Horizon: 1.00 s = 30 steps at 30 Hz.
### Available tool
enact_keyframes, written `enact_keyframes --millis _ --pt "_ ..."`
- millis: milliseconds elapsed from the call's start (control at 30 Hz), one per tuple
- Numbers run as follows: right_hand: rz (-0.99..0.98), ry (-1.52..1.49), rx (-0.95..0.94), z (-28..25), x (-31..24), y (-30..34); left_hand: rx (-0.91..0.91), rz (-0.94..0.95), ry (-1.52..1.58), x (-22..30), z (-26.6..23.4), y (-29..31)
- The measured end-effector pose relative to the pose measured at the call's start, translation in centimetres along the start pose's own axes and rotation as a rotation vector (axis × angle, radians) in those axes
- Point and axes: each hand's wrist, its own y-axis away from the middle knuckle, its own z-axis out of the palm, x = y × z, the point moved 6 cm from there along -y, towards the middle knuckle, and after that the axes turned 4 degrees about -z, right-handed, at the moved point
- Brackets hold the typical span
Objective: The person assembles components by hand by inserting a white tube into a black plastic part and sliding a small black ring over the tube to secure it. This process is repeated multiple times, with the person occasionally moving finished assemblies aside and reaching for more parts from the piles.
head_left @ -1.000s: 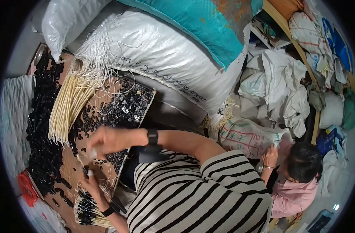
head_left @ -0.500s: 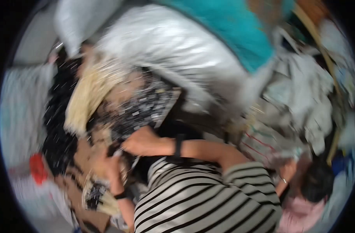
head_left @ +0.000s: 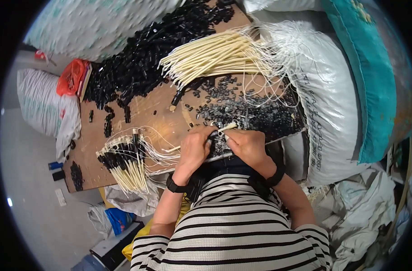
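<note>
My left hand (head_left: 196,147) and my right hand (head_left: 247,145) are close together at the table's near edge, above small loose clear and black pieces (head_left: 242,110). Both have their fingers closed on a cream cord-like rod (head_left: 230,127), whose pale end shows between them. Its other end seems to come out left of my left hand. The fingertips are partly hidden. Left of my hands lies a bundle of cream rods with black sleeves and thin white strings (head_left: 127,169). Beyond my hands lies a larger bundle of plain cream rods with white strings (head_left: 210,56).
A heap of black plastic tubes (head_left: 138,63) covers the brown table's (head_left: 147,124) far left. A red plastic bag (head_left: 74,77) stands by its left edge. Full white sacks (head_left: 330,108) and a teal sack (head_left: 377,81) crowd the right. Crumpled white sacks (head_left: 364,212) lie lower right.
The view has swung round and is now sharp instead of blurred. My hands appear lower middle, facing each other. Another person at the lower right is out of view now.
</note>
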Motion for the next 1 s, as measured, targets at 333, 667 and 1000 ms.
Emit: enact_keyframes --millis 333,667,1000 --pt "-0.026 -0.169 -0.029 0.9 -1.5 -1.1 -0.019 -0.300 0.533 -2.4 0.0 -0.3" --pt "0.146 -0.196 -0.033 1.4 -0.4 -1.7 0.070 -0.076 0.140 -3.3 -1.0 1.1" --pt "0.127 -0.222 -0.137 2.5 -1.1 -2.2 0.059 -0.001 0.140 -2.5 -0.8 1.4"
